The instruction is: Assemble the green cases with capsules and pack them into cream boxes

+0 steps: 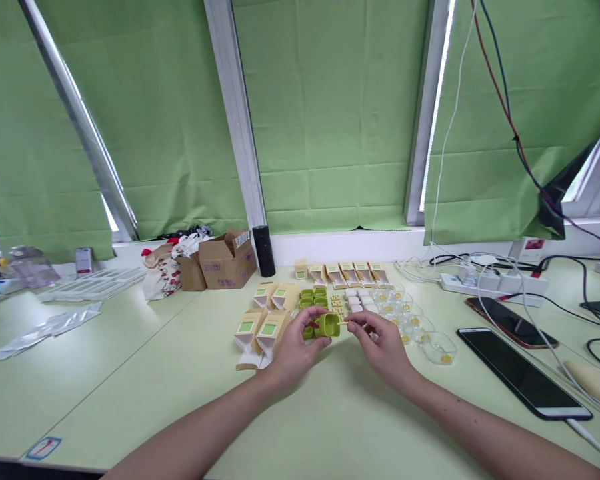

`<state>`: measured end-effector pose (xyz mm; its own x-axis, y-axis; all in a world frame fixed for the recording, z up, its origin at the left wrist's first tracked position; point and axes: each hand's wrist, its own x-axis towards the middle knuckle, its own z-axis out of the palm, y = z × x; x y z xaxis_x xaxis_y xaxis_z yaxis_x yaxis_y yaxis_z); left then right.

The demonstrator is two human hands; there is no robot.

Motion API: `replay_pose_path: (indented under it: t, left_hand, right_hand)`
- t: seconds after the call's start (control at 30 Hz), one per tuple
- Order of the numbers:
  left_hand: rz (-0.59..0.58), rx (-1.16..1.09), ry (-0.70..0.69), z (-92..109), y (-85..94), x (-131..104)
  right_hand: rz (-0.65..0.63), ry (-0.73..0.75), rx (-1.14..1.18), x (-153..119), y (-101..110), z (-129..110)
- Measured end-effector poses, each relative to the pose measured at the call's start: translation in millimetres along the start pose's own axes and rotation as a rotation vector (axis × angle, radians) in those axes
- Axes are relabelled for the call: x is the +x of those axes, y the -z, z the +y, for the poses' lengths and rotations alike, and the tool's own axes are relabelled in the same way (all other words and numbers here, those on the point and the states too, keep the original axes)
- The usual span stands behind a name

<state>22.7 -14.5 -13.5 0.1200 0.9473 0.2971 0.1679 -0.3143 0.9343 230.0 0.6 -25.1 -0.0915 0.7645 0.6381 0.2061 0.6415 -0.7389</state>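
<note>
My left hand (300, 347) holds a small green square cup (329, 325), tilted so that its hollow side faces right. Between the thumb and fingers of my right hand (377, 343) is a thin pale yellow piece (343, 323), its tip at the cup's rim. Behind my hands stand more green cups (313, 298), a cluster of small yellow pieces (337, 305) and white blocks (360, 299). Clear plastic cups (439, 347) with yellow spots lie to the right. Open cardboard boxes with green labels (271, 329) are at the left.
A row of small boxes (349, 275) lines the back. At the right are two phones (523, 370), a power strip (493, 285) and tangled cables. Farther left are a large cardboard box (227, 260), a black cylinder (264, 251), a cloth bag (161, 275) and flat silvery packets (45, 329).
</note>
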Motion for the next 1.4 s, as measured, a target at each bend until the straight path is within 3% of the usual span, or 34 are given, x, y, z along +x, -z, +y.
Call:
replay_pose_path:
  t: [0.17, 0.33, 0.83, 1.17, 1.4]
  left_hand:
    - [0.004, -0.02, 0.009, 1.3, -1.4, -0.6]
    - [0.002, -0.032, 0.008, 0.2, -1.0, -0.9]
    - [-0.003, -0.03, -0.012, -4.8, -1.0, -0.7]
    - [-0.028, 0.029, -0.032, 8.0, -4.7, -7.0]
    - [-0.038, 0.061, -0.08, 12.7, -5.9, -9.1]
  right_hand:
    - [0.011, -0.122, 0.067, 1.7, -0.7, 0.9]
    - [0.012, -0.14, 0.079, 2.1, -0.8, 3.6]
    - [-0.021, 0.086, 0.018, -2.7, -2.5, 4.7]
    - [-0.022, 0.298, -0.107, -3.1, -4.0, 7.7]
    - [-0.015, 0.446, -0.334, -3.2, -3.5, 8.5]
